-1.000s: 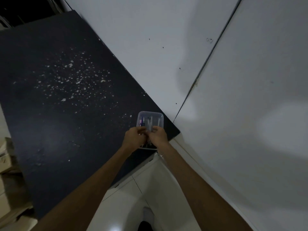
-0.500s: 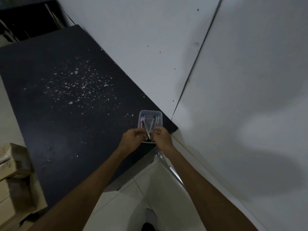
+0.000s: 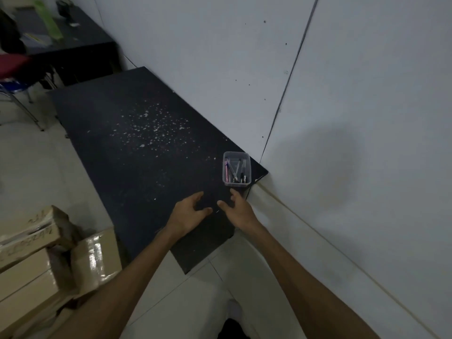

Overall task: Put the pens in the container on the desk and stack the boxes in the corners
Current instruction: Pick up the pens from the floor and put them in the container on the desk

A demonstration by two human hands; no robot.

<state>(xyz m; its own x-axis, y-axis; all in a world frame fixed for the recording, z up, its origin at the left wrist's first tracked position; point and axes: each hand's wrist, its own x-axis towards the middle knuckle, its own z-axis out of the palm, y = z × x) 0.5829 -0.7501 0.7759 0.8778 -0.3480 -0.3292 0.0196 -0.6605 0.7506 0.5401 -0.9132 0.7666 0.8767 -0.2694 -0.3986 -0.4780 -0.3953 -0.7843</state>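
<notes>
A clear plastic container point(image 3: 236, 168) stands on the black desk point(image 3: 137, 152) near its right corner by the wall. Several pens point(image 3: 236, 170) lie inside it. My left hand point(image 3: 189, 212) and my right hand point(image 3: 236, 209) hover over the desk just in front of the container, fingers spread and loose, holding nothing. Neither hand touches the container. Cardboard boxes point(image 3: 36, 260) sit stacked on the floor at the lower left, beside the desk.
White flecks are scattered over the middle of the desk. A white wall point(image 3: 342, 118) runs along the desk's right side. Another dark desk point(image 3: 66, 42) with papers and a red chair point(image 3: 12, 67) stand at the far left. Pale tiled floor lies below.
Both hands have let go of the container and drawn back toward me. The view has pulled back and tilted, bringing the boxes and the far desk into sight.
</notes>
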